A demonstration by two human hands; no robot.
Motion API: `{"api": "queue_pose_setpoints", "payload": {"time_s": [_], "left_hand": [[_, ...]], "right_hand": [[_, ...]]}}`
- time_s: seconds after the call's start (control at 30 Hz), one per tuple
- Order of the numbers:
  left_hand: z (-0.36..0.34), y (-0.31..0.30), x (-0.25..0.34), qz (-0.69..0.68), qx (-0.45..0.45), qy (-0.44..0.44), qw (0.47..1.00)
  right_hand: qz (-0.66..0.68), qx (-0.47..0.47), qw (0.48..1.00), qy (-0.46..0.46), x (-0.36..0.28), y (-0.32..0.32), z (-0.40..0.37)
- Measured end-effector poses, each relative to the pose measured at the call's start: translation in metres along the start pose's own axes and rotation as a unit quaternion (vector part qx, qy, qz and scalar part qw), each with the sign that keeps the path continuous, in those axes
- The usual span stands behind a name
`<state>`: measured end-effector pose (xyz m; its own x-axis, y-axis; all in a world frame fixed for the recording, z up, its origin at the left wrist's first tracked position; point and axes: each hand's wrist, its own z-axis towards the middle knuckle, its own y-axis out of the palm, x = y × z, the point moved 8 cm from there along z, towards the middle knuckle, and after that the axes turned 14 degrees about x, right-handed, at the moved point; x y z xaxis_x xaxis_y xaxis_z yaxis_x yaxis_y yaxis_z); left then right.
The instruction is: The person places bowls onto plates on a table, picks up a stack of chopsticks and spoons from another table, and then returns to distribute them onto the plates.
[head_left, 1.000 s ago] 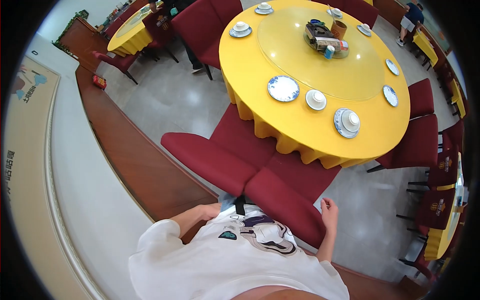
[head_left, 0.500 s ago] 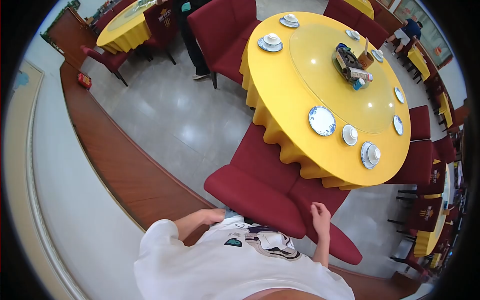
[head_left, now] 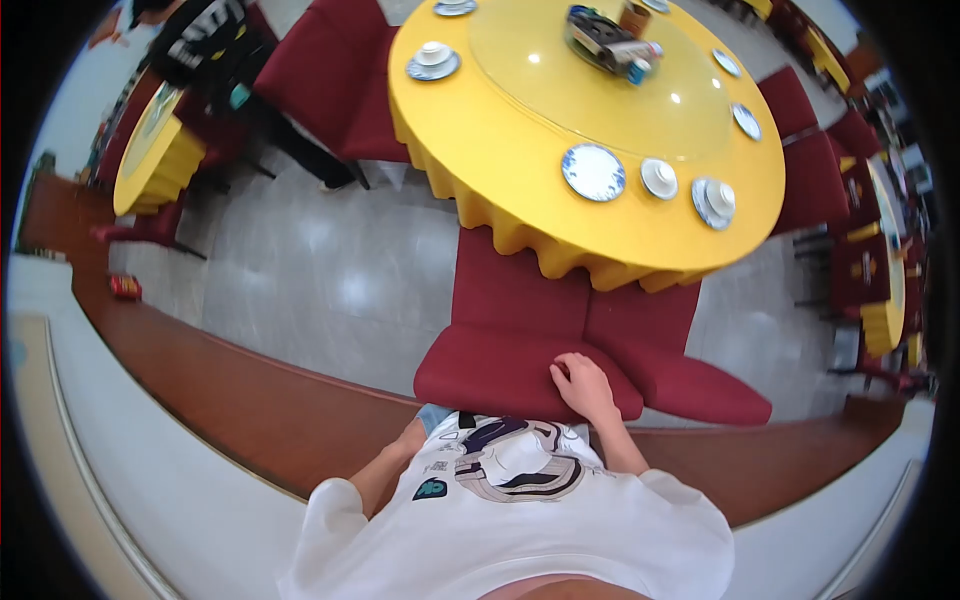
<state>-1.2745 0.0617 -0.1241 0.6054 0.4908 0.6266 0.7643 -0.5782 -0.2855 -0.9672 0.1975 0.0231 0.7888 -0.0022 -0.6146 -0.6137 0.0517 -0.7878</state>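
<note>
My right hand (head_left: pixel 582 386) lies over the top of a dark red chair back (head_left: pixel 490 372), its fingers loosely bent and a small gap showing beside the thumb. Nothing shows in it. Low at my hip, my left hand (head_left: pixel 411 437) is against my blue shorts (head_left: pixel 432 416), and its fingers are hidden. A second red chair back (head_left: pixel 700 385) stands right beside the first. Both seats reach under the yellow tablecloth (head_left: pixel 480 170) of the round table.
On the table are a plate (head_left: pixel 593 172), a cup (head_left: pixel 658 177), a stacked cup and plate (head_left: pixel 714 202), and a tray of items (head_left: pixel 605 42) on the glass turntable (head_left: pixel 500 70). A person in black (head_left: pixel 215 60) stands far left. A wooden ledge (head_left: pixel 230 375) runs behind the chairs.
My view has turned, so the table sits higher and further left. My right hand has moved left onto the nearer chair back. The person in black now shows more fully.
</note>
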Motion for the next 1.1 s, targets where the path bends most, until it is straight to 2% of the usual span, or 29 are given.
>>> {"api": "queue_pose_setpoints", "payload": {"time_s": [0.17,0.2,0.27,0.3,0.37,0.4,0.47,0.57,0.7,0.73,0.77,0.8,0.87,0.9,1.0,1.03,1.1], "left_hand": [[0.001,-0.026,0.005,0.218,0.064,-0.008,0.974],[0.002,-0.022,0.003,0.225,0.057,-0.003,0.973],[-0.001,-0.028,-0.002,0.23,0.157,0.043,0.96],[-0.004,-0.023,-0.018,0.236,0.151,0.044,0.959],[0.002,-0.021,-0.04,0.143,0.209,0.079,0.964],[-0.007,-0.025,-0.019,0.147,0.204,0.085,0.964],[-0.039,-0.018,0.038,0.112,0.112,-0.003,0.987],[-0.042,-0.014,0.02,0.091,0.109,0.016,0.99],[-0.049,-0.016,0.067,0.146,0.095,-0.005,0.985],[-0.055,-0.014,0.082,0.0,0.098,-0.025,0.995],[-0.06,-0.016,0.092,-0.144,0.098,-0.045,0.984],[-0.064,-0.026,0.102,-0.137,0.093,-0.045,0.985],[-0.068,-0.035,0.103,-0.054,0.024,-0.111,0.992],[-0.07,-0.04,0.107,-0.083,0.018,-0.106,0.991],[-0.064,-0.064,0.087,-0.056,-0.015,-0.129,0.99],[-0.052,-0.074,0.067,-0.059,-0.022,-0.131,0.989],[-0.026,-0.104,0.011,0.106,-0.034,-0.08,0.991]], "right_hand": [[0.018,0.005,1.0,0.014,0.009,-0.003,-0.006],[0.018,0.01,1.0,0.023,0.014,-0.004,-0.008],[0.026,0.011,0.999,0.018,0.017,-0.001,-0.011],[0.028,0.004,0.999,0.023,0.013,-0.004,-0.011],[0.029,0.009,0.999,0.022,0.015,-0.004,-0.015],[0.028,0.008,0.999,0.013,0.014,-0.005,-0.014],[0.025,0.004,1.0,0.013,0.018,-0.007,-0.016],[0.037,0.007,0.999,0.003,0.02,-0.008,-0.019],[0.056,0.028,0.998,0.023,0.021,-0.018,-0.013],[0.056,0.025,0.998,0.033,0.021,-0.019,-0.013],[0.057,0.028,0.997,0.039,0.021,-0.019,-0.012],[0.065,0.041,0.996,0.051,0.021,-0.021,-0.011],[0.071,0.06,0.994,0.064,0.021,-0.023,-0.007],[0.045,0.058,0.995,0.071,0.022,-0.021,-0.006],[-0.014,0.046,0.995,0.087,0.021,-0.016,-0.002],[-0.038,0.052,0.993,0.096,0.021,-0.016,-0.001],[-0.076,0.048,0.987,0.13,0.02,-0.015,0.003]]}}
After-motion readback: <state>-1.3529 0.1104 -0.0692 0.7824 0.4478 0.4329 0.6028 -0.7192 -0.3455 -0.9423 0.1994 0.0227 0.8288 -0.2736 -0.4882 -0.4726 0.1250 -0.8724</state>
